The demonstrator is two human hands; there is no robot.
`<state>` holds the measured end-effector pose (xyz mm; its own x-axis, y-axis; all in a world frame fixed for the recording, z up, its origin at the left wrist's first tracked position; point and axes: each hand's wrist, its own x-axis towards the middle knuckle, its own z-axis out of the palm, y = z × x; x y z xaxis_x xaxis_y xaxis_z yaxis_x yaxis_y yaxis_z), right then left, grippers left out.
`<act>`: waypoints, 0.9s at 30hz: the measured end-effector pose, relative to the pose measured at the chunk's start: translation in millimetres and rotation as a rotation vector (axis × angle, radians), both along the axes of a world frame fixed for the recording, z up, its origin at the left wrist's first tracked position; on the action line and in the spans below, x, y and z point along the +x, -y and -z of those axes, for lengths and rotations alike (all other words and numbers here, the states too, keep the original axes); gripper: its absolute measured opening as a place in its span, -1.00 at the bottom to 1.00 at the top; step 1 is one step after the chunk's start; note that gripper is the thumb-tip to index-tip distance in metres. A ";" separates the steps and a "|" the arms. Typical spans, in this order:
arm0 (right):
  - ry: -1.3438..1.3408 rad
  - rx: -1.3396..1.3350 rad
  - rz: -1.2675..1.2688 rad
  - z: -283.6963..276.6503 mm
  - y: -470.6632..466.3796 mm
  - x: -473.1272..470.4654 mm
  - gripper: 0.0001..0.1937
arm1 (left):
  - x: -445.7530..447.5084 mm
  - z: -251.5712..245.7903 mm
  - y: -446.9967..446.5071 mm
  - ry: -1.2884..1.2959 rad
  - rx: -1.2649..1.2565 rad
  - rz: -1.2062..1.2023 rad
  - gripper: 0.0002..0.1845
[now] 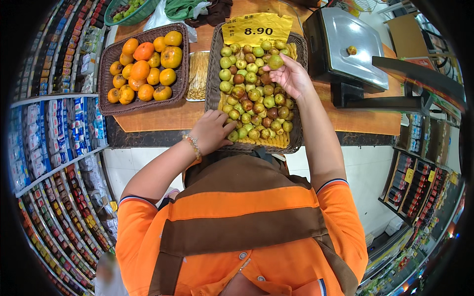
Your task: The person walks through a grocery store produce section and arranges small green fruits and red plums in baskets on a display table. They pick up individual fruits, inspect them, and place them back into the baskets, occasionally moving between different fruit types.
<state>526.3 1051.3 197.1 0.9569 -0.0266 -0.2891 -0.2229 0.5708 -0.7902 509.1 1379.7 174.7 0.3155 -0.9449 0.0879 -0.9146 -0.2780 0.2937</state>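
A brown woven basket (298,138) full of green and reddish-brown jujubes (254,94) lies in front of me, lined with yellow padding. Between the thumb and fingertips of my right hand (292,78) is one mostly green jujube (275,62), lifted over the basket's upper right part. My left hand (211,130), with a beaded bracelet on the wrist, rests over the basket's front left rim. Its fingertips reach the jujubes at that corner; what they press on is partly hidden. A yellow price sign (258,29) with writing stands at the basket's far end.
Persimmons (140,70) fill a second woven basket (107,107) at left. Enoki mushrooms (198,74) lie between the baskets. A metal-topped scale (355,37) stands right, with one jujube (351,50) on its plate. Grapes sit in a green basket (139,17). Stocked shelves flank me; a person (107,275) is lower left.
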 end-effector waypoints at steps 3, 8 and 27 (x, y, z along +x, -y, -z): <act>-0.024 0.001 0.004 1.7 1.3 -3.4 -0.63 | -0.2 2.5 9.9 0.038 0.138 0.023 -0.50; -0.101 -0.078 0.035 8.0 1.8 -12.0 -0.66 | 9.5 7.5 22.2 0.096 0.259 0.100 -0.50; 0.730 -1.404 -0.306 13.6 -97.6 -103.8 -0.88 | 80.2 24.9 78.9 -0.799 -0.128 -0.221 -0.63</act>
